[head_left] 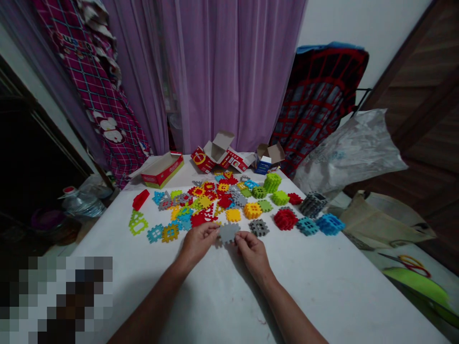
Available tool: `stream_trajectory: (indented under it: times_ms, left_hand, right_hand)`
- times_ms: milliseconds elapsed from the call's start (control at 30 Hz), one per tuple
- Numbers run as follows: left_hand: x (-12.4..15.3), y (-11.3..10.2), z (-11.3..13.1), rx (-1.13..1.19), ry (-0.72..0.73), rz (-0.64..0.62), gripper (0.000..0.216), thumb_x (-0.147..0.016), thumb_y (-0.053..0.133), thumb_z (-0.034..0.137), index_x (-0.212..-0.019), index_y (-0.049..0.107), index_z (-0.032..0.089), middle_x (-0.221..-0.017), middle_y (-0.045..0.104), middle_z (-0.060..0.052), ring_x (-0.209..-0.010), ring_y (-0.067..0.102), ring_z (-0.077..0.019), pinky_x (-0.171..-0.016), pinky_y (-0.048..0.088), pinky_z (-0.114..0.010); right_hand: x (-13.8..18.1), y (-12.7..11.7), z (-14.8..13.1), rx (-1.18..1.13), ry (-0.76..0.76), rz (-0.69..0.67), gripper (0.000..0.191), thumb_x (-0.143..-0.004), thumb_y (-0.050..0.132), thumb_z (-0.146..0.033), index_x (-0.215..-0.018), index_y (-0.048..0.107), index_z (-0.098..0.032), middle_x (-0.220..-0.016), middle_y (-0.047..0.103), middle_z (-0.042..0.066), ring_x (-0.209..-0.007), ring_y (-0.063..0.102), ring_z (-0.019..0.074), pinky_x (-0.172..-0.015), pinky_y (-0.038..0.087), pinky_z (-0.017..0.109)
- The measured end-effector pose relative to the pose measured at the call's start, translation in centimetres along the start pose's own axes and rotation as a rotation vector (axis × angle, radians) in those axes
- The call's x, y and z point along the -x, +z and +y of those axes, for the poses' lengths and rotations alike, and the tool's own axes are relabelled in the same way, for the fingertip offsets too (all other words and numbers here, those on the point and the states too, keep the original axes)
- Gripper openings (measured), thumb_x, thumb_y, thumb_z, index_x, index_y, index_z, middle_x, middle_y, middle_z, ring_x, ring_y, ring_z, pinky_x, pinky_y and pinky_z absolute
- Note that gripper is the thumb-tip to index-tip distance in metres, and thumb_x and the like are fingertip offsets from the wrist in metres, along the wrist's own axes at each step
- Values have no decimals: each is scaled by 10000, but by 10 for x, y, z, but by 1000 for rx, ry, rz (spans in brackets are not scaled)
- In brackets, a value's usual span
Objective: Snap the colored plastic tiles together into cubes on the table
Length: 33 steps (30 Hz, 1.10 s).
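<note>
My left hand [196, 243] and my right hand [253, 251] meet near the middle of the white table [322, 286]. Together they pinch a flat grey interlocking tile [228, 232], one hand on each side. Just beyond my fingers lies a spread of flat plastic tiles in red, yellow, blue, green and grey [204, 203]. A grey tile [258, 227] lies just right of the held one. Assembled cubes stand further right: red [285, 219], blue [330, 223], teal [307, 225], grey [312, 204] and green [272, 182].
Open cardboard boxes [215, 155] and a red tray-like box [162, 168] sit at the table's far edge before a purple curtain. A clear plastic bag [347, 153] hangs at the right. A cloth bag [380, 220] lies beside the table's right edge.
</note>
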<state>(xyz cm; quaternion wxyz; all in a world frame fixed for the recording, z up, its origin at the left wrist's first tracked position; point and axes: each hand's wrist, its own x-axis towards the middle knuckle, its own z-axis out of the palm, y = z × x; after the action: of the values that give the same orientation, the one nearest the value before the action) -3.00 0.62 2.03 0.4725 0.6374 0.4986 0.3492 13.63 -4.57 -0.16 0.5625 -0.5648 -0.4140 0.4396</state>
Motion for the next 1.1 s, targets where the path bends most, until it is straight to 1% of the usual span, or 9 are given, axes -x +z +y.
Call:
stream_trajectory:
  times_ms: [100,233,367,533,733,833,933,1000,1100]
  left_hand:
    - [-2,0,1,106,-75,-1,303,-696,680,390,-890,712,160,-782,735,-46,-678,666,-166,-585,500,-251]
    - [-3,2,3,192,-151,24,311,-644,719,407,-825,695,156,-725,721,-32,-595,634,-135,-524,458,-222]
    - [-4,2,3,218,-184,67,332,-618,723,437,-792,676,158,-707,717,-29,-568,614,-121,-515,437,-214]
    - [-4,1,2,212,-183,64,366,-607,718,483,-777,654,165,-727,716,-33,-579,616,-127,-528,444,-228]
    - [-1,6,2,222,-176,48,365,-611,723,482,-777,645,166,-722,711,-30,-567,610,-124,-513,438,-224]
    - [-2,4,0,214,-159,47,369,-621,715,482,-791,658,161,-711,712,-31,-558,608,-122,-509,443,-220]
    - [-9,-12,-5,134,-122,120,371,-645,694,498,-810,677,167,-709,713,-27,-587,626,-138,-519,457,-225]
    - [-14,-28,-8,49,-103,227,376,-655,682,510,-825,688,175,-709,713,-23,-601,631,-146,-524,462,-228]
    - [-19,-50,-11,-36,-99,329,416,-645,680,523,-864,706,170,-720,717,-26,-574,615,-140,-511,451,-226]
  right_hand:
    - [0,0,5,-7,-24,17,447,-687,647,-611,-745,643,-168,-615,636,23,-480,479,107,-464,399,236]
    - [2,0,10,31,-101,47,426,-737,641,-529,-945,656,-158,-704,667,32,-549,545,126,-507,439,241]
    - [6,2,12,212,-218,15,452,-717,678,-406,-1101,639,-170,-907,702,57,-583,574,117,-572,490,253]
    - [8,1,15,401,-288,39,492,-684,702,-365,-1141,624,-199,-936,715,38,-578,579,113,-592,498,258]
    - [6,-1,18,465,-289,72,403,-744,625,-384,-1097,628,-191,-892,710,34,-583,587,116,-605,489,260]
    - [6,-1,18,469,-281,63,409,-754,608,-390,-1109,623,-188,-897,707,34,-586,585,118,-602,483,258]
    - [8,-2,17,507,-272,28,361,-777,574,-391,-1071,652,-196,-808,699,14,-575,575,122,-594,465,247]
    - [10,-3,16,584,-266,-16,265,-807,524,-384,-917,692,-211,-688,671,-3,-566,567,129,-582,436,239]
    - [12,-6,13,707,-256,-68,262,-822,475,-351,-720,683,-228,-607,646,-9,-550,558,132,-560,387,233]
